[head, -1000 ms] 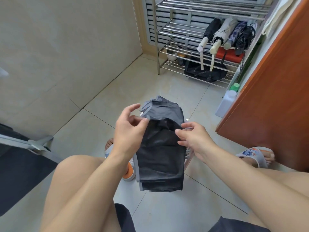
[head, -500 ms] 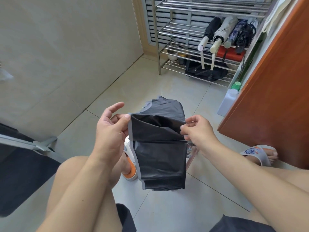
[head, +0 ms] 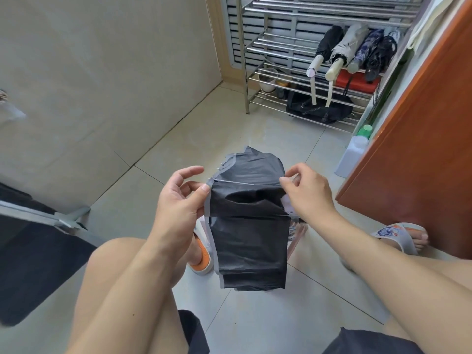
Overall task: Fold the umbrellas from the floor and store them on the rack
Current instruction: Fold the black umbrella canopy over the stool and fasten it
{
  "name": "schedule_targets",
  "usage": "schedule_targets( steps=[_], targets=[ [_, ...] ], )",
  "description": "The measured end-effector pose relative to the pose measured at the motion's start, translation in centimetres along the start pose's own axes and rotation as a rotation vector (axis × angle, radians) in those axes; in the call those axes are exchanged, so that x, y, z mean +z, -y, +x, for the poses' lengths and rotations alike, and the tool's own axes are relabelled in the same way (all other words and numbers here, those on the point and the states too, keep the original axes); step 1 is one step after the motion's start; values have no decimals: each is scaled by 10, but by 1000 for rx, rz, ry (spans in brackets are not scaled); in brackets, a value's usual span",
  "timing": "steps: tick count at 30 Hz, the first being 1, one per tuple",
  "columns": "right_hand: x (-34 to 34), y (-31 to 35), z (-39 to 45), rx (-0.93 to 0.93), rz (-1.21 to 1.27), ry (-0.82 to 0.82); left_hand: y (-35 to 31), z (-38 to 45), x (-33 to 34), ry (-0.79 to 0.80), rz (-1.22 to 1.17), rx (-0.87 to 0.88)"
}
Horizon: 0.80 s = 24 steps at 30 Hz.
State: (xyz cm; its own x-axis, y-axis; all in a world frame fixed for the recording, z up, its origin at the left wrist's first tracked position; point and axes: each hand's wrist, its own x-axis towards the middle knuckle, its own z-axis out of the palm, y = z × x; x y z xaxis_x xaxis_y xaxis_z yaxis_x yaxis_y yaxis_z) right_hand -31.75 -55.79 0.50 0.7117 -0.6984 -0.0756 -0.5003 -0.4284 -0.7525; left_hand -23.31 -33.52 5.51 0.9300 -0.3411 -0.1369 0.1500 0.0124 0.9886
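Observation:
A collapsed black umbrella (head: 251, 241) with grey-edged canopy hangs between my knees, its folds flattened into a panel. My left hand (head: 180, 200) pinches the canopy's left edge between thumb and fingers. My right hand (head: 307, 191) pinches the upper right edge of the same fold. The shaft and handle are hidden behind the fabric. A steel rack (head: 288, 49) stands at the far wall, with several folded umbrellas (head: 355, 51) lying side by side on its middle shelf.
Another open dark umbrella (head: 33, 256) with a grey rim lies on the floor at the left. A white bottle with a green cap (head: 353, 154) stands by the orange-brown door (head: 419, 149). A black bag (head: 319, 111) and pots sit on the rack's bottom shelf.
Both hands moved apart and slightly up, spreading the top canopy fold wider and flatter across the umbrella. The view tilted a little.

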Motion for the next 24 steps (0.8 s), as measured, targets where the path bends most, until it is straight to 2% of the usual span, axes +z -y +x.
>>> schedule_targets(
  steps=[3, 5, 11, 18, 24],
  targets=[
    [6, 6, -17, 101, 37, 184, 3, 0, 2, -2, -9, -3],
    [9, 4, -22, 117, 65, 249, 3, 1, 3, -4, -11, -2],
    [13, 3, -22, 168, 392, 302, 6, 4, 6, -15, -11, -27],
    [13, 1, -18, 336, 575, 367, 4, 3, 7, -18, -41, -35],
    [21, -3, -14, 407, 652, 303, 4, 0, 11, 6, -50, -26]
  ],
)
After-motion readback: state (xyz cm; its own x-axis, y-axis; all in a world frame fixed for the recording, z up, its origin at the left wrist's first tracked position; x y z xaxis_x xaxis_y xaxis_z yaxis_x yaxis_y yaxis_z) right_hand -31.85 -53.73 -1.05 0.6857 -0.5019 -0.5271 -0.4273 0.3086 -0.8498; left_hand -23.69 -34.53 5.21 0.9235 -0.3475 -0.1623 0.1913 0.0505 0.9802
